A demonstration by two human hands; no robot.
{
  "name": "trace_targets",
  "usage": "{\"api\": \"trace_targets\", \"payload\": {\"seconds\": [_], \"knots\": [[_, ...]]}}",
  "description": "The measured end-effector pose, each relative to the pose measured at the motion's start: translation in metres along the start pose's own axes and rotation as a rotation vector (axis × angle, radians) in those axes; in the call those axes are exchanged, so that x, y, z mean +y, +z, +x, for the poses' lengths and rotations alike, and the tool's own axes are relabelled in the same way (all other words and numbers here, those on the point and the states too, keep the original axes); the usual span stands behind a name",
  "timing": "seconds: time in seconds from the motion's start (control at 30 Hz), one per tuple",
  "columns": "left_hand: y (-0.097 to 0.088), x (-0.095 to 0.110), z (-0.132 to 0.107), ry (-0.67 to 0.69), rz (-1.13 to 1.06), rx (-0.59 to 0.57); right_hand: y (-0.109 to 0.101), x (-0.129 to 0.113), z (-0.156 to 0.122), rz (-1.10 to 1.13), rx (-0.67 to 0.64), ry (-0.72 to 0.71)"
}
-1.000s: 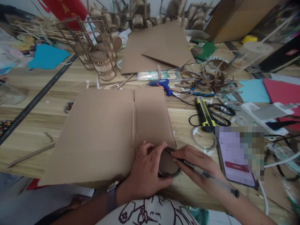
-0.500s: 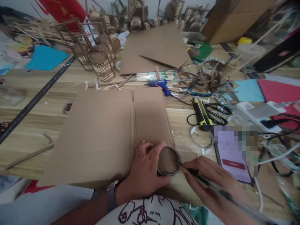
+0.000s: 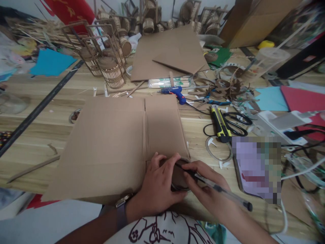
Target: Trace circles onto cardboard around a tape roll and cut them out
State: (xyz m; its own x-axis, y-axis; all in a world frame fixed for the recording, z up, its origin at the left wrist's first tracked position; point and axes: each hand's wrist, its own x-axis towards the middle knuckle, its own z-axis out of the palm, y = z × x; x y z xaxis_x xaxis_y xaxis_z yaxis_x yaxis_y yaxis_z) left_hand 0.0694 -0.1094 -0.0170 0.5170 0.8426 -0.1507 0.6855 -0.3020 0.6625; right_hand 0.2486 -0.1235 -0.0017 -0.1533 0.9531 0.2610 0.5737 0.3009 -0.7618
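Note:
A large sheet of brown cardboard (image 3: 109, 135) with a crease lies flat at the table's front edge. My left hand (image 3: 157, 185), wrist strapped with a watch, holds a thin round ring (image 3: 177, 189) down on the sheet's near right corner. Its thumb and fingers reach around the ring's left side. In my right hand (image 3: 213, 191) is a pen with a clear barrel (image 3: 223, 190), pinched between thumb and fingers. The pen's tip points inside the ring near its upper part; the fingers partly hide the ring's right side.
Right of the sheet lie a yellow-black utility knife (image 3: 220, 123), black scissors (image 3: 240, 123), another ring (image 3: 215, 157) and a phone (image 3: 254, 169). A blue glue gun (image 3: 176, 93) sits beyond it. Stick-and-cardboard lanterns (image 3: 111, 73) stand at the back left; a white power strip (image 3: 280, 127) lies right.
My right hand and the pen have moved left, the tip going from the ring's right inner side to its upper inside. My left hand and the ring have stayed about in place.

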Motion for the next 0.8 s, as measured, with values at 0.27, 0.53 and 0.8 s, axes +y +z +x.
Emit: {"api": "trace_targets", "payload": {"seconds": [0.27, 0.53, 0.8], "knots": [[0.003, -0.004, 0.000, 0.045, 0.017, 0.044, 0.006, 0.002, -0.001, 0.007, 0.000, -0.066], [0.004, -0.005, -0.001, 0.084, 0.028, 0.048, -0.004, -0.010, -0.006, 0.062, -0.126, -0.024], [0.005, -0.005, -0.001, 0.056, 0.017, 0.059, 0.000, -0.001, -0.005, 0.044, -0.102, 0.091]]}}
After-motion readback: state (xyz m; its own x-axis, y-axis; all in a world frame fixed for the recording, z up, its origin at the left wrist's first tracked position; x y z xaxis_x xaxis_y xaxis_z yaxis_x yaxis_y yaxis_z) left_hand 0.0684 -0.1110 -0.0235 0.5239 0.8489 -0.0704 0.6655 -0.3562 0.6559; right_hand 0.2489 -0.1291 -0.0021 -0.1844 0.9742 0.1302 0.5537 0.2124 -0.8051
